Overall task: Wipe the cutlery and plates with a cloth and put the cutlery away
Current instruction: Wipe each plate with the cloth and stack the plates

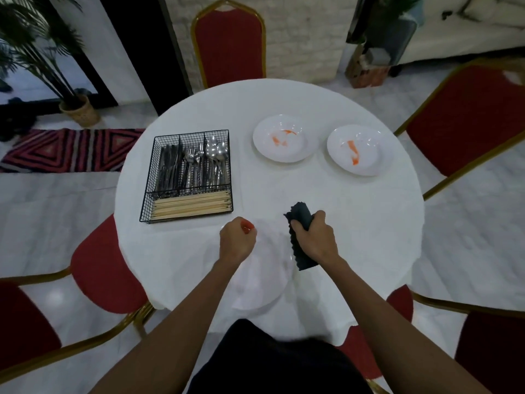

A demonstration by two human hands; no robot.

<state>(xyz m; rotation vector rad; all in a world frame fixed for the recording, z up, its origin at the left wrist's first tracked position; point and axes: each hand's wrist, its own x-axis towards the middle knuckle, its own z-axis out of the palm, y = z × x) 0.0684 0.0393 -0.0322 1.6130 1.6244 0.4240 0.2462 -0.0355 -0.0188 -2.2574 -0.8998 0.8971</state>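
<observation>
Three plates: one near the table's front edge under my hands, two dirty ones toward the far right edge.
Wire caddy (186, 174): left part of the table (369, 228), well apart from the plates. Far row has three slots: left dark knives (169, 169), middle forks (194, 166), right spoons (217, 155). Long front slot holds wooden chopsticks (191, 206) lying crosswise.
Left hand (237, 243): I've got it curled almost closed at the near plate's left rim; looks like it pinches the rim, but I can't tell for sure.
Near plate (261, 280): white on white cloth, blurred, no stain I can make out.
Right hand (315, 240): closed around the dark cloth (299, 237), bunched, ends sticking out front and back, at the plate's right rim.
Step, my read: wiping the near plate. Do it well: steady the rim with the left, press the cloth flat, sweep centre to rim, rotate the plate.
Middle plate (285, 139): orange smears in the well, not wiped yet.
Right plate (356, 150): orange streak, same.
Risk: tablecloth may slide if I push hard.
</observation>
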